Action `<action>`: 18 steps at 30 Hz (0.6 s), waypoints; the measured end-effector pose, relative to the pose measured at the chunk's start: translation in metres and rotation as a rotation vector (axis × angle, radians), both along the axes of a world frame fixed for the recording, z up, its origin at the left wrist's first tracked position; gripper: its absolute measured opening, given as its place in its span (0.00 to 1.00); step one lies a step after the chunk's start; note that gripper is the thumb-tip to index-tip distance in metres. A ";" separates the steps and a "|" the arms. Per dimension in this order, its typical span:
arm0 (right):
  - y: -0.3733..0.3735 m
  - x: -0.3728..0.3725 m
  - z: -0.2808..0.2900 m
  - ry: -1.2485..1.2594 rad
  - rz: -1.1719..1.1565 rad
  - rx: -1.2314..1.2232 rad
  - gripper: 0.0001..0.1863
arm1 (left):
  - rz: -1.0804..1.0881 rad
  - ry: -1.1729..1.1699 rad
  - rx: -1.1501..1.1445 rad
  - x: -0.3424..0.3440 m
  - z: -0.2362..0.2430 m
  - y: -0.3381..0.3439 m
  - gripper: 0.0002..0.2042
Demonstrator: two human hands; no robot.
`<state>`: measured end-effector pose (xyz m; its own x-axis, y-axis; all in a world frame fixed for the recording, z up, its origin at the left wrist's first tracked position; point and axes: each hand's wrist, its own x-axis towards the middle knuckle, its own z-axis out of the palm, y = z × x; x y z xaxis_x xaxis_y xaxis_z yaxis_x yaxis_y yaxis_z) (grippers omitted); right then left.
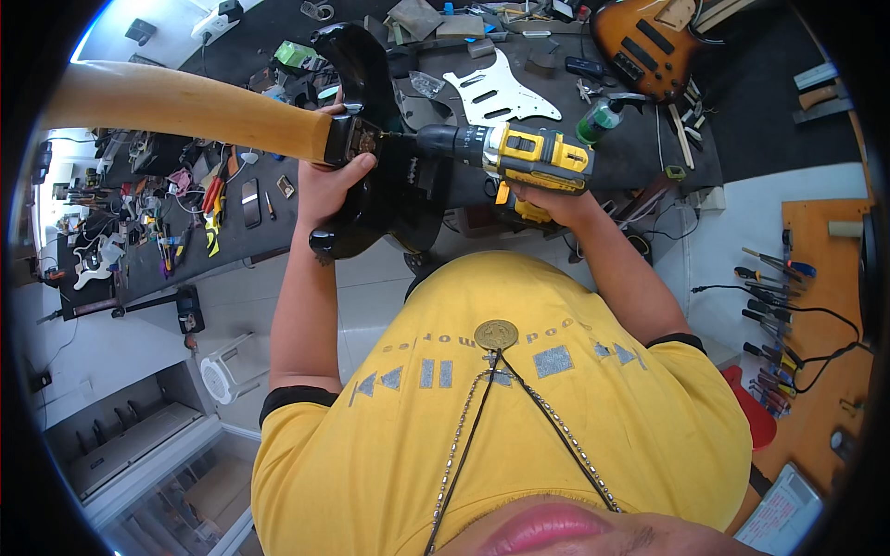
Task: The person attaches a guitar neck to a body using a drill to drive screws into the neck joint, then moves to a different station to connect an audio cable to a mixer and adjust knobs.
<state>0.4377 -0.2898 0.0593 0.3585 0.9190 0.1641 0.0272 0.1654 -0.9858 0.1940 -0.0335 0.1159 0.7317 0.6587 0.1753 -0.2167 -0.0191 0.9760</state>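
A black electric guitar body (408, 199) with a pale wooden neck (195, 107) is held up on edge in front of me, the neck running off to the left. My left hand (332, 185) grips it at the neck joint, its thumb beside the metal neck plate (363, 139). A yellow and black cordless drill (542, 153) lies level in my right hand (552, 202), fingers wrapped round its handle. The drill points left, and its thin bit reaches the neck plate. Whether the bit sits in a screw is too small to tell.
On the dark workbench (306, 227) lie a white pickguard (501, 88), a sunburst guitar body (640, 46) and a green spray bottle (598, 120). Pliers (213, 204), a phone (251, 204) and scattered tools crowd the left side. Screwdrivers hang on an orange board (816, 222) at right.
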 end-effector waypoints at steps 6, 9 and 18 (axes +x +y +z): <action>-0.003 0.007 0.000 0.101 0.026 -0.133 0.20 | 0.003 -0.002 0.032 0.002 0.002 -0.004 0.35; -0.003 0.009 -0.007 0.159 0.061 -0.110 0.20 | -0.002 0.012 0.017 0.002 0.004 -0.005 0.35; -0.004 0.008 -0.005 0.200 0.059 -0.125 0.21 | 0.014 0.008 0.048 0.002 0.000 -0.004 0.35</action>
